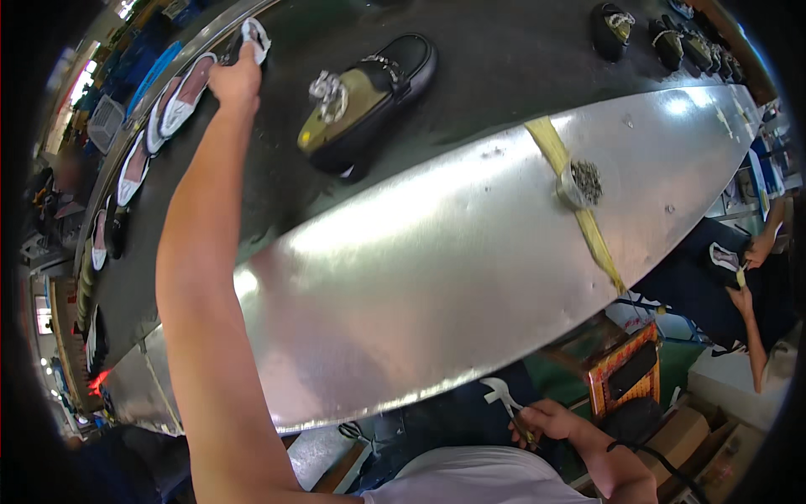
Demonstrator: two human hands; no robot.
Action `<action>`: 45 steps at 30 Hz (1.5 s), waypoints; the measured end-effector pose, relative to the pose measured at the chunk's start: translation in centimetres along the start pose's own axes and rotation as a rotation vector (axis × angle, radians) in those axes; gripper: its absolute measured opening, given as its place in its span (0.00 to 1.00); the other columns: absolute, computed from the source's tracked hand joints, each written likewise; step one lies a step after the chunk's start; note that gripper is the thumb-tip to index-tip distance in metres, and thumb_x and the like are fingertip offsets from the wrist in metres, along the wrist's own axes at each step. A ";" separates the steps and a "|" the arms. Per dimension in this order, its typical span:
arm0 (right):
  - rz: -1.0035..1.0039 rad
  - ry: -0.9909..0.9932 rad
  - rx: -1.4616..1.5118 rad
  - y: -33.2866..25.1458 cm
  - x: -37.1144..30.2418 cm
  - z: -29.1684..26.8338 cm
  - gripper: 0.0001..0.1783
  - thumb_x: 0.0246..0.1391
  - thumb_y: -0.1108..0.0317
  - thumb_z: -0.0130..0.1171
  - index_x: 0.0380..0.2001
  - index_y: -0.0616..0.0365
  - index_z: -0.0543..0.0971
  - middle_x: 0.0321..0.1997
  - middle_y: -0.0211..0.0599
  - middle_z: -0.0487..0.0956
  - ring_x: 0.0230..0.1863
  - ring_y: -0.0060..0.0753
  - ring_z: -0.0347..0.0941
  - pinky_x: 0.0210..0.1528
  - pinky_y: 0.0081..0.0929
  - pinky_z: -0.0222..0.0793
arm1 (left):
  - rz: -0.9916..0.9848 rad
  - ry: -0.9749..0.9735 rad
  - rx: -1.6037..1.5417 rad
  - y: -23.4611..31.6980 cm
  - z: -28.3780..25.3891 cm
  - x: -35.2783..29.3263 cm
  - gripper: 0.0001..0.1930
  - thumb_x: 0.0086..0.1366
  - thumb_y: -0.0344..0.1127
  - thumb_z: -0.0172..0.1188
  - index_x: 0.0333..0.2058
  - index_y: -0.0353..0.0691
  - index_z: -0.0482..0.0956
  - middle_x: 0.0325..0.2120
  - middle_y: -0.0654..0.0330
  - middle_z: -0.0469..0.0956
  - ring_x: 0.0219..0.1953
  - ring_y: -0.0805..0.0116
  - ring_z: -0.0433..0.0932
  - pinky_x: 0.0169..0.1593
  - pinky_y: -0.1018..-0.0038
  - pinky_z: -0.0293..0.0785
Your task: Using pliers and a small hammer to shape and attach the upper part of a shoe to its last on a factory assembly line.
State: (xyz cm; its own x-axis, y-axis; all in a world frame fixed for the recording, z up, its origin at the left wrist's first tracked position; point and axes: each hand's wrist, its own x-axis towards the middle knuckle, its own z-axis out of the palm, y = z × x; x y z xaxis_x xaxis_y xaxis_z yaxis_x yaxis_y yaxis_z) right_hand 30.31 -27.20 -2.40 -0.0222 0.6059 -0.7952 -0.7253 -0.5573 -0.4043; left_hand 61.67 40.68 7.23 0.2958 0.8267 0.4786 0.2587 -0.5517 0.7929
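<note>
My left arm reaches far across the dark belt. My left hand (pixel 235 82) is closed around a dark shoe with white lining (pixel 255 34) at the belt's far left edge; the fingers are partly hidden. Beside that hand, another white-lined shoe (pixel 189 91) lies in a row. Low in front of my body, my right hand (pixel 546 418) is closed on the handle of a small hammer (pixel 497 391), its bright curved metal head pointing up and left. Right of my left hand, a black and olive shoe (pixel 365 105) with a chain-like ornament rests on the belt.
A sheet-metal worktop (pixel 403 294) lies between me and the belt (pixel 478 76). On it, a round dish of small metal pieces (pixel 585 182) sits over a yellow strap (pixel 550 144). More shoes (pixel 611 32) stand at far right. A co-worker's hands (pixel 740 294) hold a shoe at right.
</note>
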 end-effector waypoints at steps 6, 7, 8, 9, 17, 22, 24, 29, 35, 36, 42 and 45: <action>0.033 -0.022 0.058 -1.2 0.4 -0.2 0.28 0.70 0.52 0.39 0.47 0.68 0.78 0.38 0.43 0.84 0.36 0.34 0.82 0.36 0.28 0.79 | -0.179 -0.268 0.235 -4.8 2.1 7.0 0.40 0.52 0.59 0.68 0.45 0.21 0.77 0.48 0.37 0.77 0.58 0.44 0.72 0.59 0.64 0.68; 0.013 -0.008 0.057 -1.2 0.2 0.0 0.28 0.70 0.52 0.39 0.47 0.68 0.78 0.38 0.44 0.84 0.36 0.35 0.82 0.36 0.28 0.79 | -0.074 -0.205 0.312 -4.7 2.3 6.4 0.33 0.56 0.56 0.67 0.42 0.24 0.80 0.46 0.42 0.78 0.55 0.48 0.75 0.51 0.66 0.73; 0.013 -0.012 0.057 -1.2 0.2 -0.1 0.28 0.70 0.52 0.39 0.47 0.68 0.78 0.38 0.44 0.84 0.36 0.35 0.82 0.36 0.28 0.79 | -0.073 -0.203 0.316 -4.4 2.1 6.3 0.33 0.56 0.56 0.67 0.42 0.24 0.80 0.46 0.42 0.78 0.55 0.48 0.75 0.51 0.66 0.73; -0.002 0.000 0.055 -0.9 0.1 0.1 0.29 0.70 0.51 0.39 0.48 0.68 0.78 0.37 0.43 0.83 0.36 0.34 0.82 0.35 0.28 0.79 | -0.207 -0.296 0.148 -3.8 1.6 6.0 0.31 0.59 0.53 0.66 0.44 0.24 0.78 0.46 0.45 0.78 0.53 0.52 0.76 0.47 0.66 0.75; -0.092 -0.043 0.035 3.5 0.4 1.3 0.31 0.71 0.49 0.33 0.46 0.70 0.74 0.36 0.48 0.82 0.33 0.41 0.82 0.29 0.33 0.80 | -0.528 -0.600 -0.580 1.4 -15.9 -2.1 0.21 0.72 0.42 0.54 0.56 0.35 0.70 0.50 0.54 0.77 0.49 0.61 0.78 0.46 0.61 0.81; -0.149 0.000 0.037 8.3 0.4 3.4 0.33 0.71 0.47 0.32 0.45 0.70 0.74 0.35 0.49 0.81 0.32 0.41 0.82 0.27 0.34 0.79 | -0.350 -0.677 -1.050 4.9 -31.9 -19.6 0.27 0.68 0.47 0.58 0.57 0.32 0.68 0.50 0.50 0.77 0.48 0.56 0.79 0.47 0.58 0.81; -0.155 0.073 -0.004 9.6 0.8 4.1 0.33 0.71 0.46 0.32 0.44 0.69 0.74 0.34 0.49 0.81 0.32 0.42 0.82 0.27 0.34 0.79 | -0.415 -0.939 -1.163 6.8 -39.3 -26.7 0.32 0.66 0.50 0.60 0.59 0.31 0.65 0.54 0.47 0.74 0.52 0.50 0.78 0.50 0.55 0.79; -0.205 0.106 -0.046 13.9 -0.1 5.7 0.34 0.70 0.44 0.33 0.43 0.68 0.74 0.33 0.47 0.81 0.30 0.39 0.82 0.25 0.33 0.80 | -0.561 -0.969 -0.973 5.7 -47.6 -45.5 0.41 0.57 0.50 0.70 0.62 0.33 0.62 0.51 0.49 0.76 0.49 0.57 0.79 0.53 0.59 0.76; -0.359 0.247 0.079 17.0 -1.6 9.0 0.32 0.71 0.46 0.33 0.42 0.67 0.74 0.30 0.43 0.80 0.27 0.36 0.80 0.25 0.32 0.79 | -0.347 -1.347 0.109 3.4 -51.8 -60.9 0.46 0.63 0.56 0.60 0.71 0.42 0.49 0.38 0.43 0.81 0.42 0.52 0.82 0.50 0.65 0.75; -0.376 0.285 0.072 17.2 -1.5 8.9 0.32 0.70 0.44 0.34 0.42 0.66 0.74 0.30 0.42 0.80 0.26 0.36 0.80 0.24 0.32 0.79 | -0.032 -1.493 0.417 5.9 -51.9 -59.9 0.44 0.63 0.63 0.54 0.69 0.42 0.53 0.32 0.41 0.81 0.35 0.42 0.82 0.45 0.57 0.77; -0.439 0.396 -0.005 16.7 -2.8 9.4 0.25 0.70 0.50 0.40 0.43 0.65 0.73 0.30 0.38 0.79 0.26 0.31 0.79 0.25 0.29 0.77 | -0.105 -1.290 0.177 5.7 -43.1 -57.6 0.48 0.56 0.63 0.61 0.63 0.30 0.62 0.60 0.38 0.68 0.61 0.43 0.69 0.62 0.61 0.66; -0.598 0.358 -0.294 15.7 -3.6 10.4 0.15 0.66 0.63 0.51 0.45 0.67 0.73 0.31 0.35 0.79 0.28 0.26 0.77 0.31 0.25 0.75 | -0.469 -1.152 -0.077 -0.2 -37.7 -57.7 0.23 0.62 0.41 0.63 0.52 0.31 0.77 0.45 0.44 0.81 0.47 0.55 0.80 0.50 0.65 0.76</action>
State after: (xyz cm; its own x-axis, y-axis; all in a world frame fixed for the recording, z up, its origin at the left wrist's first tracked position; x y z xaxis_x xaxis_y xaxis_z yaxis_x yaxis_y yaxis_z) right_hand 11.90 -32.20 -1.23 0.5784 0.6592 -0.4805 -0.3290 -0.3505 -0.8769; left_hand 9.83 -2.74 -6.35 0.8333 0.3418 -0.4345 0.5140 -0.1898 0.8365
